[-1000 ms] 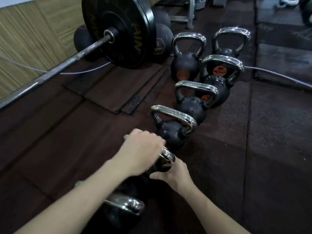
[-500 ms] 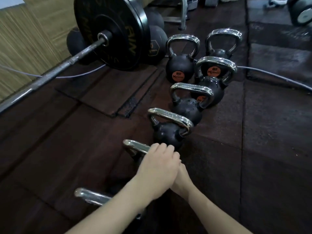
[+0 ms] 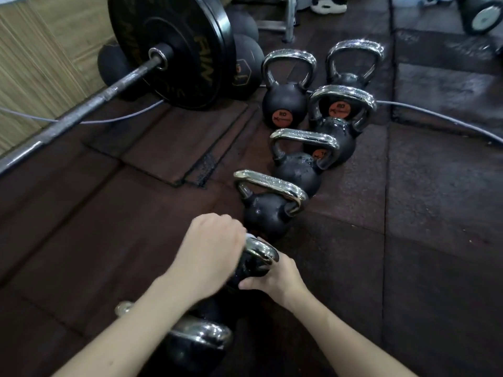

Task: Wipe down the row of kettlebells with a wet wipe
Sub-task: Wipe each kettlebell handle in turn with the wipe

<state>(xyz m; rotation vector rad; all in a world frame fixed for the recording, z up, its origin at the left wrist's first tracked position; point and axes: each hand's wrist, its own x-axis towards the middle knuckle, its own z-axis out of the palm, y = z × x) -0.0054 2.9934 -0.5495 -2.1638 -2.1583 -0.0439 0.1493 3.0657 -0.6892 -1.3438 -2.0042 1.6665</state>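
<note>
From the head camera, the black barbell plate (image 3: 174,50) carries gold lettering, partly readable as "RIM". Orange round labels (image 3: 281,117) on the far kettlebells bear small print too fine to read. The row of kettlebells (image 3: 296,170) runs along the dark rubber floor (image 3: 435,240). The left hand (image 3: 215,248) has its fingers curled over a chrome handle (image 3: 260,250), a scrap of white wet wipe (image 3: 249,236) showing beneath. The right hand (image 3: 275,278) grips that kettlebell's body.
</note>
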